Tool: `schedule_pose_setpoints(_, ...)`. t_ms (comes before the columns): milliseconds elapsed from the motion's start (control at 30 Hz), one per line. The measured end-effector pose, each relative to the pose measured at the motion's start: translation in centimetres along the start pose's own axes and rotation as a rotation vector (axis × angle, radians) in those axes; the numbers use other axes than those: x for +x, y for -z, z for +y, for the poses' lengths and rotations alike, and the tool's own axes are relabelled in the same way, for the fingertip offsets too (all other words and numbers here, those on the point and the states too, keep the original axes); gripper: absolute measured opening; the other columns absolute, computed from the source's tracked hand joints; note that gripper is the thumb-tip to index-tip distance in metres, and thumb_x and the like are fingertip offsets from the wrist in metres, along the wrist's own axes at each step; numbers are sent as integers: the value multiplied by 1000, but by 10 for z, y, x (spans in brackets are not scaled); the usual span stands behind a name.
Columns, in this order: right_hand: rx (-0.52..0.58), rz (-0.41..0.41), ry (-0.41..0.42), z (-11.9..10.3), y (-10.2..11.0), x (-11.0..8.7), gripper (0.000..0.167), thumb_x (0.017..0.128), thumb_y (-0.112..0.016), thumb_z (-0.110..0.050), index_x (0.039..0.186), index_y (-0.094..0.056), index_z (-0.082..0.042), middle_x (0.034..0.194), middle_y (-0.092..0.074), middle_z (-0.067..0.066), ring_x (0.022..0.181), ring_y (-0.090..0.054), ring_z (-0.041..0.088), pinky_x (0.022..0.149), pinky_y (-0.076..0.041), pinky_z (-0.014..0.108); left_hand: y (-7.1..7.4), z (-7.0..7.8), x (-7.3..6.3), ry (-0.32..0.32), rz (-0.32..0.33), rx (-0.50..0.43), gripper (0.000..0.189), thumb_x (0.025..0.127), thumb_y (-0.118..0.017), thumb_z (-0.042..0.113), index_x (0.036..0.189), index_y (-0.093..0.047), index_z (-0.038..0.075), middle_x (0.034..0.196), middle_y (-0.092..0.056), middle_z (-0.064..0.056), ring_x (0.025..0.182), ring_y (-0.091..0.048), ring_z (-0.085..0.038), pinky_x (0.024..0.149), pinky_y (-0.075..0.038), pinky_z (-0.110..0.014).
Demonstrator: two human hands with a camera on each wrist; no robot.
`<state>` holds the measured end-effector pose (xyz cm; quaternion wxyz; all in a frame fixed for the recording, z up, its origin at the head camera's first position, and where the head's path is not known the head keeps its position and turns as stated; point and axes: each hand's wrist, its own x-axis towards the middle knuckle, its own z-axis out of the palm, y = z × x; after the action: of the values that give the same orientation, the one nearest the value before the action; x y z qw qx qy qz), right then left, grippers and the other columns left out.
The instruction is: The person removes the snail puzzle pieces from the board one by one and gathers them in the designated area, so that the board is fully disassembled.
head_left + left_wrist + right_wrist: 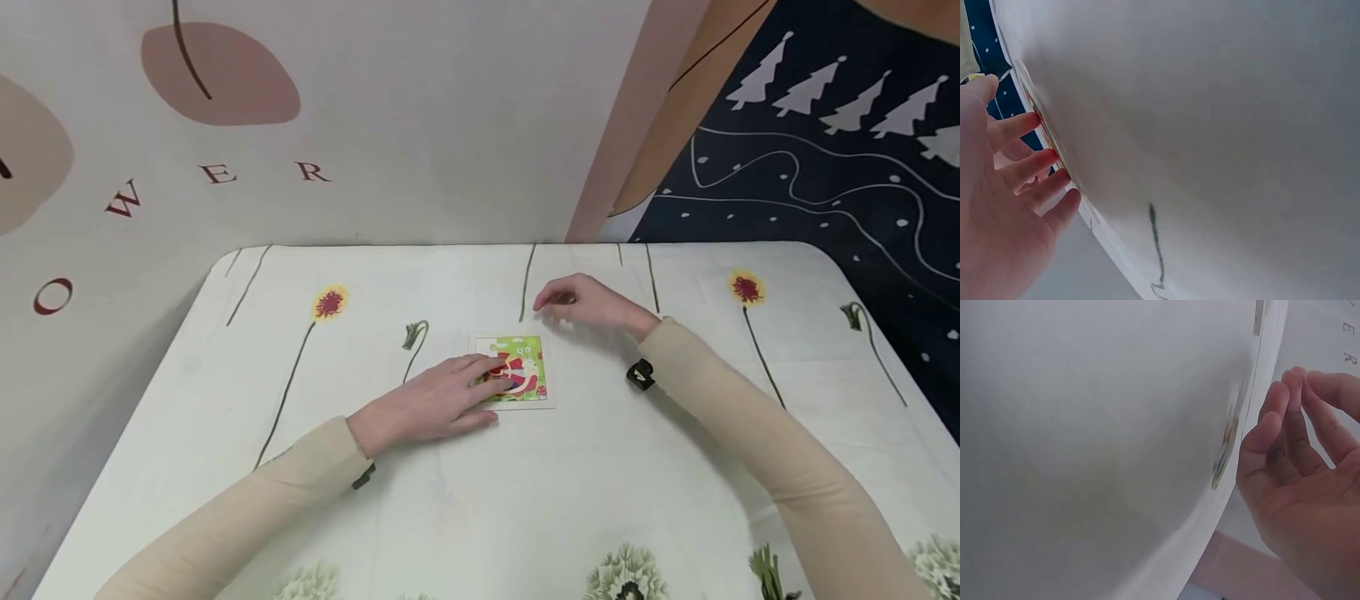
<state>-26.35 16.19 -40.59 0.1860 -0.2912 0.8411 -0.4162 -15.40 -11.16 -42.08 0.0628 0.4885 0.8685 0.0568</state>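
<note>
A small square picture board (533, 350) with a pale border lies flat on the table, printed in green with a red and white figure. My left hand (442, 398) rests over its left part, fingers spread and nearly straight, hiding some of the picture. In the left wrist view, the fingertips of the left hand (1016, 169) touch the board, which appears edge-on. Beyond the board's upper right corner hovers my right hand (588, 302), its fingers loosely bent. Nothing shows between the fingers of the right hand (1300, 456) in the right wrist view.
A white cloth with printed flowers covers the table (450, 517). Behind it rises a pale wall covering (450, 125) with letters and leaf shapes. A dark blue cloth (810, 175) with white trees hangs at the right. Black wrist devices (641, 375) sit by both sleeves.
</note>
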Motion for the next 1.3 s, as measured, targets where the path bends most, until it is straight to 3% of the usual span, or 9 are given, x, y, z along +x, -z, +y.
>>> schedule_pose_setpoints(433, -36, -123, 28, -12, -20, 11, 16, 93, -62, -4, 105, -71, -1, 100, -69, 6, 91, -59, 19, 85, -47, 34, 1, 4, 1, 11, -21, 8, 54, 99, -49, 44, 146, -45, 16, 148, -37, -13, 135, -34, -29, 109, -30, -41)
schedule_pose_setpoints(633, -90, -165, 89, -14, -28, 18, 16, 92, -62, -5, 105, -72, -4, 99, -69, 3, 89, -60, 17, 84, -49, 33, 1, 5, 1, 9, -19, 38, 55, 100, -47, 45, 146, -44, 17, 149, -36, -13, 134, -34, -30, 108, -30, -43)
schedule_pose_setpoints(1100, -116, -189, 113, -17, -37, 25, 17, 92, -62, -5, 105, -73, -7, 103, -66, 1, 91, -59, 15, 84, -49, 31, 0, 6, 2, 21, -46, 39, 55, 100, -45, 47, 147, -43, 18, 149, -35, -13, 135, -33, -30, 109, -29, -44)
schedule_pose_setpoints(1300, -125, -195, 109, -18, -39, 26, 19, 92, -63, -5, 109, -72, -8, 102, -64, 1, 91, -58, 16, 82, -48, 31, -1, 6, 2, 10, -26, 50, 54, 100, -46, 45, 146, -45, 17, 148, -36, -13, 134, -34, -30, 108, -30, -44)
